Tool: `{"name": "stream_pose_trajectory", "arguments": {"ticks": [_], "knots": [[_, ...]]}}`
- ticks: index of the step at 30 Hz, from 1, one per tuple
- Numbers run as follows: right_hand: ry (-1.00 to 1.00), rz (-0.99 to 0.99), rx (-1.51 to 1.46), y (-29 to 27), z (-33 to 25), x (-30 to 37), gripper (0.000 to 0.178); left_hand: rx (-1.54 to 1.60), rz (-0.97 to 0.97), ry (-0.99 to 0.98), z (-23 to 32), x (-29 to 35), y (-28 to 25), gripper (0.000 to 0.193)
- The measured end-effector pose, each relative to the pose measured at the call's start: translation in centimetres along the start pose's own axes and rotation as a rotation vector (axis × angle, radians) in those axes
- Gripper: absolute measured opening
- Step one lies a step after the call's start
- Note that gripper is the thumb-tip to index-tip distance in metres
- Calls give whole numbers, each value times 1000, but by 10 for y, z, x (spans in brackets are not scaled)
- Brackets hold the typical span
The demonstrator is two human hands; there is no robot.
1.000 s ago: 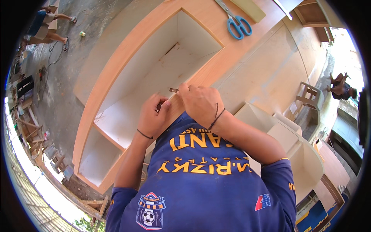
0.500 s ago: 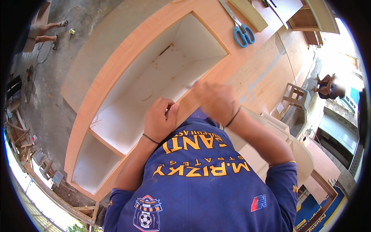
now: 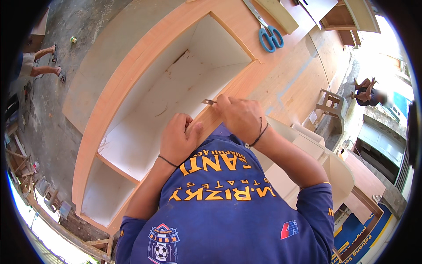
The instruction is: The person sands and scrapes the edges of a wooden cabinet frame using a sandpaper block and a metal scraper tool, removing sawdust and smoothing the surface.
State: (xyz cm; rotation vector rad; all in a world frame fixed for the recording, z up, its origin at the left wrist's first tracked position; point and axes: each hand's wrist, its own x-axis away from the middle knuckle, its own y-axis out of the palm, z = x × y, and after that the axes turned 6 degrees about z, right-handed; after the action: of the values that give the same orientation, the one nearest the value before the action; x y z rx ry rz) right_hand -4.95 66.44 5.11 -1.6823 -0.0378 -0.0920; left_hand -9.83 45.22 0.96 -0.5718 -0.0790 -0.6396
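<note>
A wooden cabinet [image 3: 116, 94] lies in front of me with its white-lined compartments facing up and wood-grain facing on its frame. Curled over its near rail is my left hand [image 3: 176, 140], thumb along the rail. Just to the right, above the same rail, my right hand [image 3: 242, 118] pinches a small flat metal blade [image 3: 209, 102] with a hole near its end. The blade's tip points left over the big compartment; its other end is hidden by my fingers. Scissors [image 3: 271, 39] with blue handles lie on the cabinet's far right part.
Beyond the scissors is a pale wooden strip [image 3: 278, 16]. A stool [image 3: 332, 104] stands to the right, and a person [image 3: 370, 94] sits past it. Another person's legs [image 3: 46, 61] show at the far left. White panels [image 3: 303, 154] are beside my right arm.
My right hand, blurred before, is now sharp, and the blade shows plainly between its fingers. My left hand stays on the rail. The whole view has shifted slightly.
</note>
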Motion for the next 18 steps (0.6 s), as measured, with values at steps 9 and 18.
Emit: {"name": "stream_pose_trajectory", "arguments": {"ticks": [9,18], "knots": [[7,370,-94,6,76,-15,17,-20,10,-17,5,0,1,31],[340,116,56,-17,96,-34,20,-29,5,-40,6,1,0,31]]}}
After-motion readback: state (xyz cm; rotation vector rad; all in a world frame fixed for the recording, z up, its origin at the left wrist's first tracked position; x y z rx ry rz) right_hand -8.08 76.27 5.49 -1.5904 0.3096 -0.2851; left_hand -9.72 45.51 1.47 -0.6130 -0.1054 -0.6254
